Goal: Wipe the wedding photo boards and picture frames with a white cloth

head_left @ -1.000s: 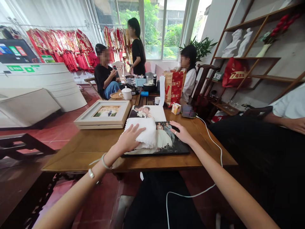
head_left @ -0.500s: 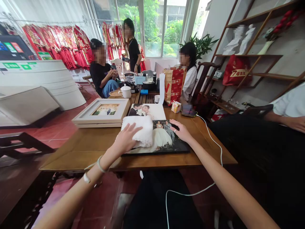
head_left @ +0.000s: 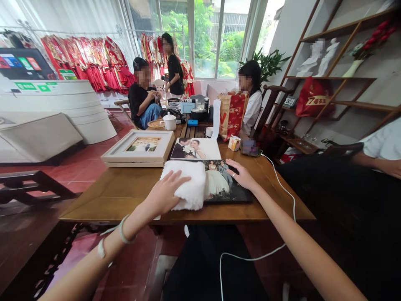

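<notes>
My left hand (head_left: 167, 190) lies with its fingers outstretched on a folded white towel (head_left: 192, 188). The towel covers the left part of a dark wedding photo panel (head_left: 219, 182) and reaches past its near edge. On the panel's right side rests my right hand (head_left: 242, 174), fingers extended and nothing held in them. Just beyond the panel lies another wedding photo (head_left: 200, 148) with a pale background. To its left, stacked pale picture frames (head_left: 138, 148) lie flat, the top one holding a small photo.
The wooden table (head_left: 125, 184) also bears a small carton (head_left: 234, 143), a phone (head_left: 249, 147) with a white cable (head_left: 290, 194), a red paper bag (head_left: 233, 115) and a lidded white cup (head_left: 169, 122). Several people are around the table. Shelves (head_left: 332, 77) stand at the right.
My left hand and the towel have moved toward me, down over the panel's near edge. My right hand stays on the panel's right side. The view has shifted slightly.
</notes>
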Demonstrator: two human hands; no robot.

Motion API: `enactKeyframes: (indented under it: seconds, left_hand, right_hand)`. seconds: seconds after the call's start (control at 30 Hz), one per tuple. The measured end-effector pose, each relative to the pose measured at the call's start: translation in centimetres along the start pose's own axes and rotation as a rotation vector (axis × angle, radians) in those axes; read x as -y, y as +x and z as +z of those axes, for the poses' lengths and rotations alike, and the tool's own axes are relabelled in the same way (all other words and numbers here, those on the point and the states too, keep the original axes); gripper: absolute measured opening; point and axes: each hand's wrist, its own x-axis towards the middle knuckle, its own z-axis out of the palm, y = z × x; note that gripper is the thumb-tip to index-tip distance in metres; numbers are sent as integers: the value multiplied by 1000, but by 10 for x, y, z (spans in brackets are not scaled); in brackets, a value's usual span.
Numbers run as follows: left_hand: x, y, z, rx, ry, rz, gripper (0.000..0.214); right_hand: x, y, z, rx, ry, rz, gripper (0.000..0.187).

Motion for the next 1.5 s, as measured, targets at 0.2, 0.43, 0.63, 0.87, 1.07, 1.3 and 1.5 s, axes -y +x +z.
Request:
enactKeyframes:
  seconds: [0.2,0.43,0.63,0.87,1.07,1.3,1.5]
  left_hand:
    - [38,76,16,-220,3,117,58]
    - [46,87,11,-230,-16,125,58]
    - [33,34,13,-138,-105,73,68]
    - [-12,-46,32,-111,-113,10,88]
    - [-11,-24,24,-87,-59,36,84]
    - [12,62,15,-143,-20,51,58]
    - [13,86,13,-161,8,13,48]
  right_hand:
    - [-4,0,2,-12,42,5,43]
    - [-6,1,3,-25,51,24,41]
    - [-3,2,4,-50,36,42,40]
    - [-4,2,5,-49,40,29,40]
    - [-4,1,4,-37,53,18,42]
    - [-5,1,4,-33,47,8,43]
    - [-5,1,4,-42,49,21,41]
